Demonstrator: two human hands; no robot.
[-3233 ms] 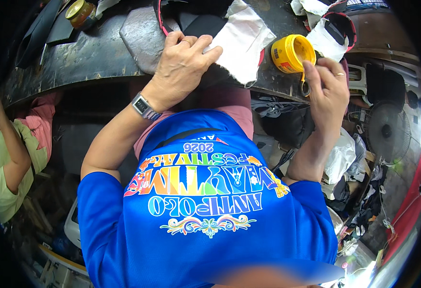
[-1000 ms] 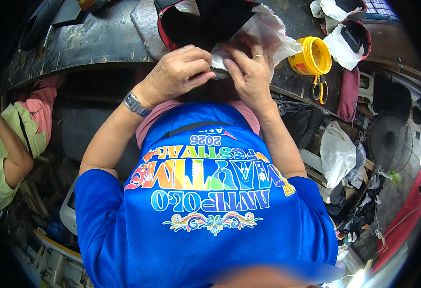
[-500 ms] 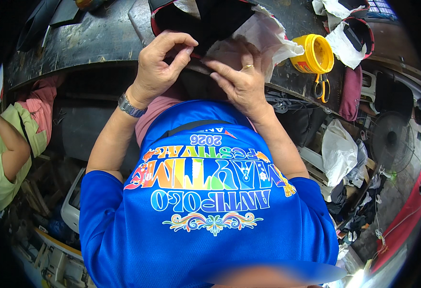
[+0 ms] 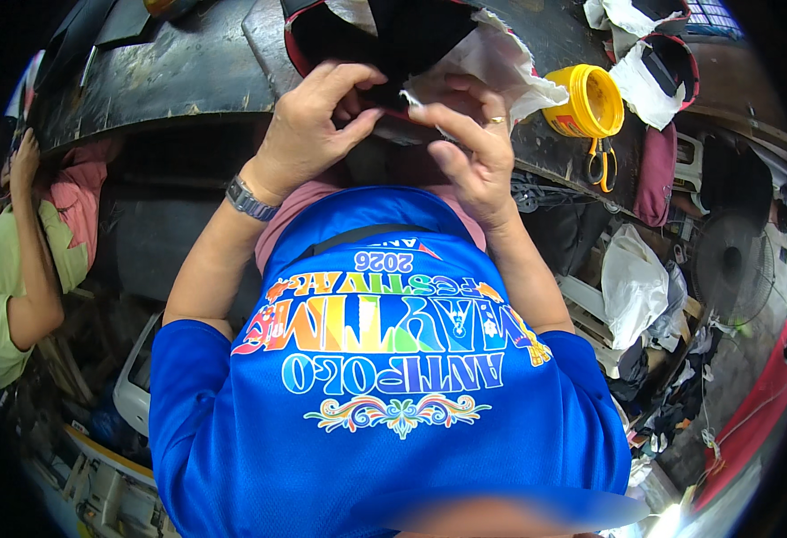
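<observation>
A black fabric piece with red edging (image 4: 425,40) lies at the near edge of the dark table, opened out in a curve. White ragged lining (image 4: 497,67) spreads from its right side. My left hand (image 4: 322,125) has its index finger and thumb bent round the near edge of the piece; the tips are partly lost against the black. On the other side, my right hand (image 4: 479,148) has its fingers apart, the index tip by the red edge and a torn bit of the lining. Its thumb stands away from the cloth.
To the right stand an open yellow jar (image 4: 586,100) and yellow-handled scissors (image 4: 602,166). Similar black pieces with white lining (image 4: 649,85) lie beyond. A maroon roll (image 4: 656,175) hangs at the table's edge (image 4: 169,112). A fan (image 4: 732,255) is at right; another person (image 4: 26,260) is at left.
My left hand has shifted slightly right along the edge. My right hand has moved right and its thumb has come away. The other person's arm has risen to the table.
</observation>
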